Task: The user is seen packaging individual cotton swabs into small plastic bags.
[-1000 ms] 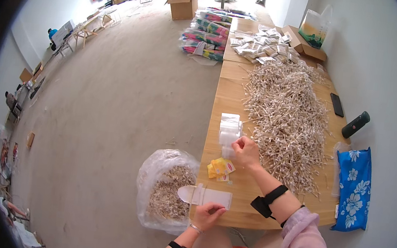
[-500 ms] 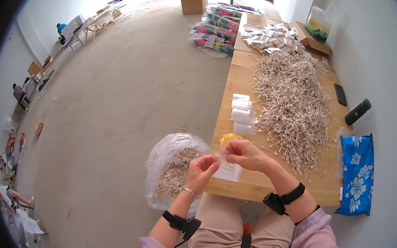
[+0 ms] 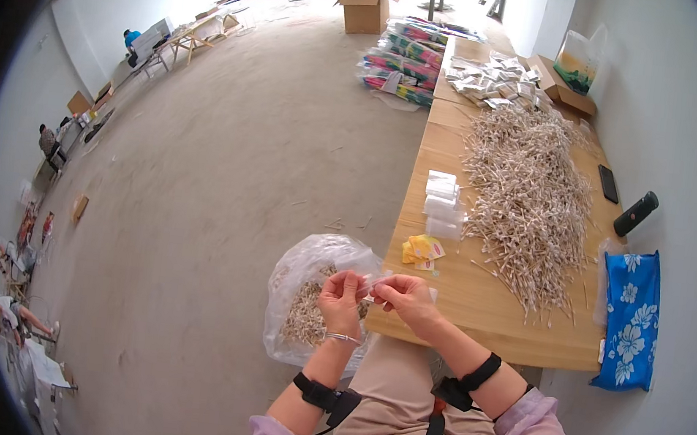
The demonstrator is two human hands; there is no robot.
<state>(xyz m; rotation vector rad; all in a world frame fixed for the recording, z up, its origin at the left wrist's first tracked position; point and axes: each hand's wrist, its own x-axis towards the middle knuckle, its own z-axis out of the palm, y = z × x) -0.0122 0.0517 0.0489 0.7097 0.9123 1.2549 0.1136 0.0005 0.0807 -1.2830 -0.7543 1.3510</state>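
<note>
My left hand (image 3: pixel 342 300) and my right hand (image 3: pixel 409 300) are close together at the table's near left corner, fingers pinched. Between them they stretch a small clear plastic bag (image 3: pixel 370 287); whether anything lies inside it is too small to tell. Just beyond my right hand, small yellow cards (image 3: pixel 422 249) lie on the wooden table (image 3: pixel 481 327). Stacks of small clear bags (image 3: pixel 442 205) sit farther along the left edge. A large heap of cotton swabs (image 3: pixel 528 207) spreads over the table's middle. Below my left hand, a big clear sack (image 3: pixel 280 283) full of swabs stands on the floor.
Along the right edge lie a phone (image 3: pixel 608 184), a dark bottle (image 3: pixel 636 214) and a blue flowered packet (image 3: pixel 628 319). Filled packets (image 3: pixel 494 82) and an open carton (image 3: pixel 562 89) are at the far end. Colourful wrapped bundles (image 3: pixel 403 62) stand beyond, left of the table.
My hands have come nearer to me, and the right hand has moved down beside the left. The yellow cards, partly covered before, now show fully. The whole view has shifted slightly.
</note>
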